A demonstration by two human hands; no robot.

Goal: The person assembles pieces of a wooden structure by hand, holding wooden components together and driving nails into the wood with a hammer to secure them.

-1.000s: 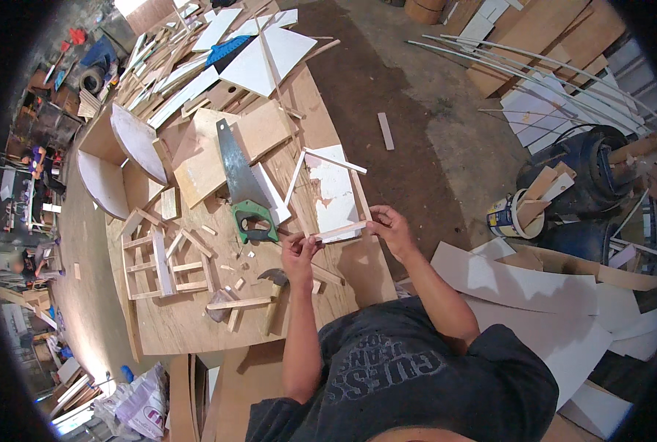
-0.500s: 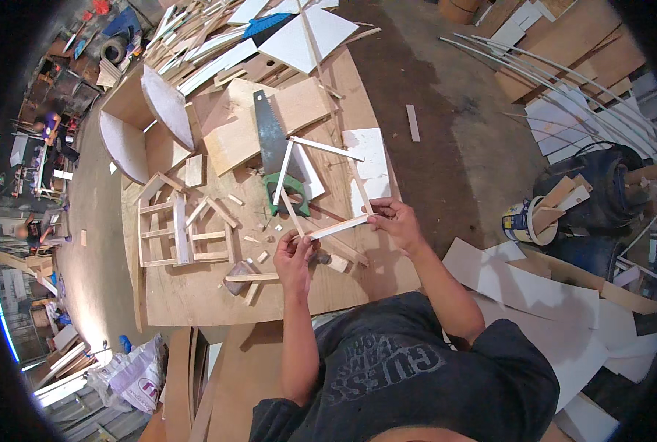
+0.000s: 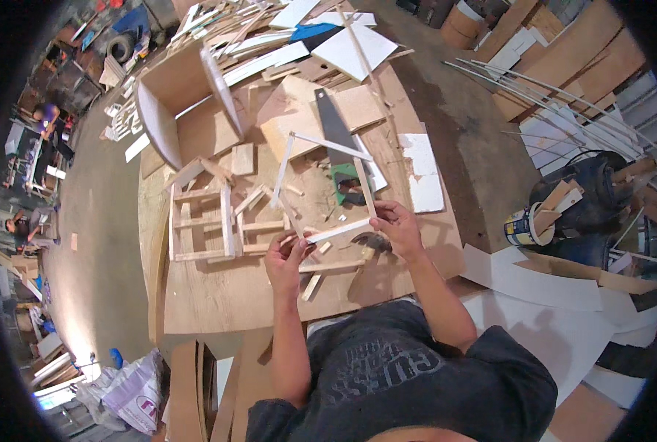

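Observation:
Above the bench I hold a frame of thin wooden strips [image 3: 338,230] up at a tilt, roughly a house outline. My left hand [image 3: 285,258] pinches its near left corner, and my right hand [image 3: 397,230] grips the near right corner between thumb and fingers. Below and behind the frame lies a handsaw [image 3: 333,129] with a green handle. A hammer [image 3: 372,242] rests on the bench beside my right hand, its head partly behind the fingers. Left of my hands stands a small house-shaped wooden frame [image 3: 227,221], with loose cut strips next to it.
A curved-sided wooden box [image 3: 209,132] stands at the bench's far left. Offcuts and white panels [image 3: 354,53] are heaped at the far end. On the right are a bucket of scraps [image 3: 528,225] and leaning boards [image 3: 564,55]. Two people are at the far left.
The view has shifted, so the bench and its things appear farther right. The hammer shows more plainly near my right hand. Both hands keep hold of the wooden frame.

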